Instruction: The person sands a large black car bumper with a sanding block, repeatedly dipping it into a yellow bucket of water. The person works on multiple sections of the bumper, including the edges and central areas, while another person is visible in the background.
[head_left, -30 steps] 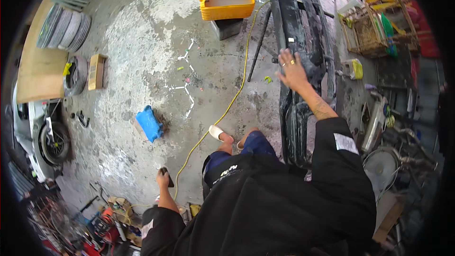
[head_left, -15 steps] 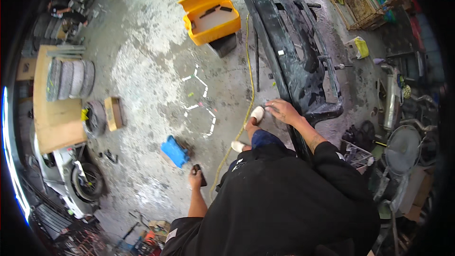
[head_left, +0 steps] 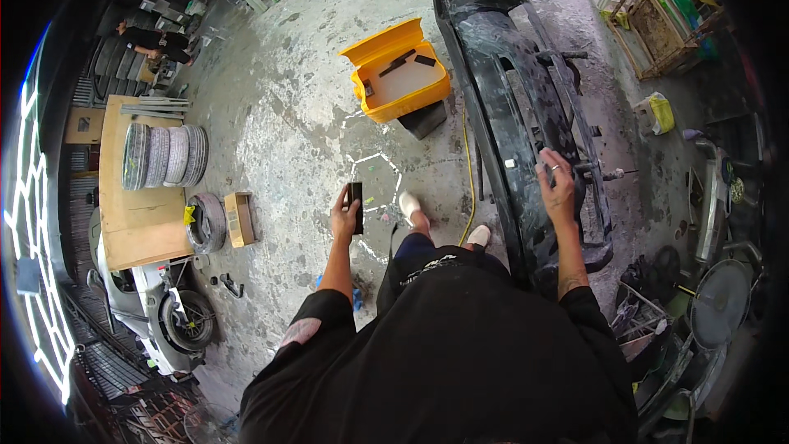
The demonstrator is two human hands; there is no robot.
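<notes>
My left hand (head_left: 342,215) is closed round a black rectangular block (head_left: 356,208), held over the floor left of my feet. To my right lies a long black car bumper (head_left: 503,86), its surface hazed grey in patches, with a small white piece (head_left: 510,164) on it. My right hand (head_left: 559,187) is over the bumper's near half, its fingers stretched out and nothing held; whether the fingertips touch the surface I cannot tell. Ahead stands a yellow tub (head_left: 403,107) with whitish liquid and several dark pieces in it.
The tub rests on a black support (head_left: 425,121). A yellow hose (head_left: 467,173) runs along the floor beside the bumper. Tyres (head_left: 196,154), a cardboard box (head_left: 240,219) and a motorcycle (head_left: 156,304) stand left. Metal parts (head_left: 719,304) crowd the right; another person (head_left: 156,43) is far left.
My right hand has gone from the bumper's near left edge to over its surface. My left hand has moved forward with the black block. My feet have shifted, and the view has turned.
</notes>
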